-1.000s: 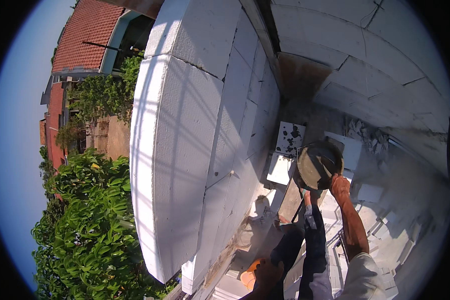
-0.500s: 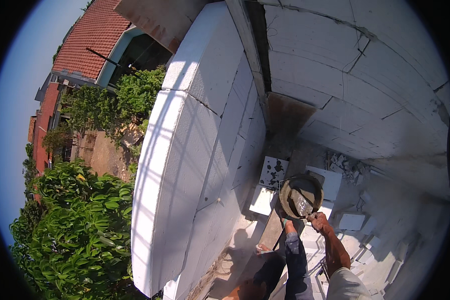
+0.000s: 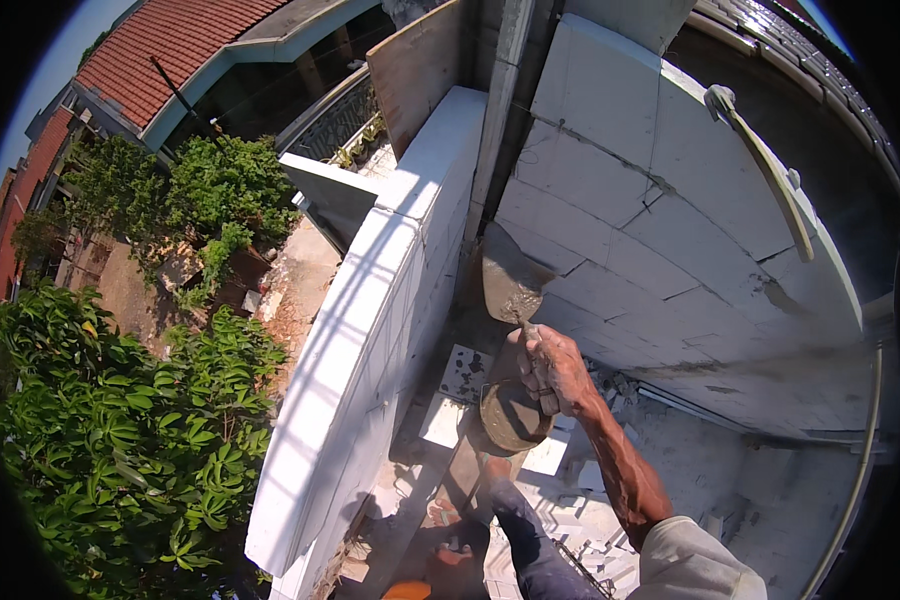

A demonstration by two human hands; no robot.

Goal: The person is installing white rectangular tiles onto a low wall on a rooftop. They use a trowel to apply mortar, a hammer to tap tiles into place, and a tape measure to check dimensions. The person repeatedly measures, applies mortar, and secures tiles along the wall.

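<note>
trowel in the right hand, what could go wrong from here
Grey mix on the trowel in the right hand might slide off if the blade tips. The hammer appears to rest on the narrow top of the block wall, so a bump could knock it down. The bucket looks close to a foot, so a careless step might tip it.

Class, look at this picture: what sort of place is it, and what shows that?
Most likely a building site: there are bare walls of large white blocks, a bucket with what looks like grey mortar in it, and a smeared trowel in the person's right hand.
</note>
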